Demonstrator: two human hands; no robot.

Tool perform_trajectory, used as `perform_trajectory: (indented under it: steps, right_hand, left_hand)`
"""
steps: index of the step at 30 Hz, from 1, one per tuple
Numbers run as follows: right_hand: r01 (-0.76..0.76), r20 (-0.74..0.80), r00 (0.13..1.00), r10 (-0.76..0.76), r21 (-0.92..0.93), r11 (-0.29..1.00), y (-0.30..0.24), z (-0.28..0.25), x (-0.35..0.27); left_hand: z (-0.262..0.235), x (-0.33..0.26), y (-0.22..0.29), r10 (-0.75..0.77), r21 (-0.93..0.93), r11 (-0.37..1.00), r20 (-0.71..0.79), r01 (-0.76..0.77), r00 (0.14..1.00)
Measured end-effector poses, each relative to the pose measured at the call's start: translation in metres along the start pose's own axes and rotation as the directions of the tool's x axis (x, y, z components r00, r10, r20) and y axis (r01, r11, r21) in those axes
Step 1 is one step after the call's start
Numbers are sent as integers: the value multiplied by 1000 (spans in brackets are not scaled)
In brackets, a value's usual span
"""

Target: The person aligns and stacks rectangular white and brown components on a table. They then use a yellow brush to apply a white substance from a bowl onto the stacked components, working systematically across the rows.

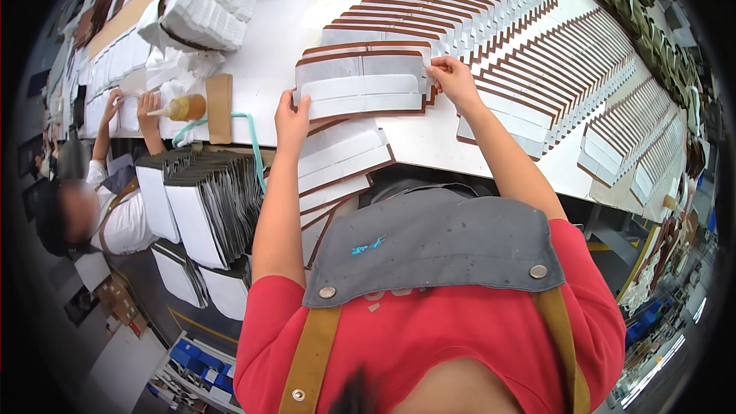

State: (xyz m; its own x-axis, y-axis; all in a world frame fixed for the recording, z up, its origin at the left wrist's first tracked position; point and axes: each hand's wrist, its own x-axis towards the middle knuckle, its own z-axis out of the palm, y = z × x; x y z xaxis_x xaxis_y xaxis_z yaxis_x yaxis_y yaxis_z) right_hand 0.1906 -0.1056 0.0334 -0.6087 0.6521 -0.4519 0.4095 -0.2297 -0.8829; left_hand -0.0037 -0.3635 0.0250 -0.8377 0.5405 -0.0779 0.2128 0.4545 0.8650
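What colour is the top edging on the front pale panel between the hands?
The top edging is reddish-brown; the head view shows it best.

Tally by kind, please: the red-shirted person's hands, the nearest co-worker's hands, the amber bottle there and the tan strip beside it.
Red-shirted person's left hand and right hand, gripping brown-edged panels: 2
Co-worker's hands: 2
Amber bottle: 1
Tan strip: 1
Total: 6

Left head-worn fisheye, close overhead, facing down onto white table (287,23).
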Motion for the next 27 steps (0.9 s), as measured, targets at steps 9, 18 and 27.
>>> perform_trajectory:
  steps: [9, 18, 27]
  right_hand:
    - [18, -124, 990, -62, -330, 944, 16, 4, 34]
    - [42, -89, 992, -89, -433, 900, 6, 3, 30]
    - [33, -169, 977, -127, -473, 880, -7, -9, 46]
  left_hand:
    - [19, 59, -9, -109, 323, 942, 55, 85, 993]
    - [18, 68, -7, -230, 262, 946, 118, 193, 966]
    - [19, 71, -17, -210, 104, 975, 127, 198, 969]
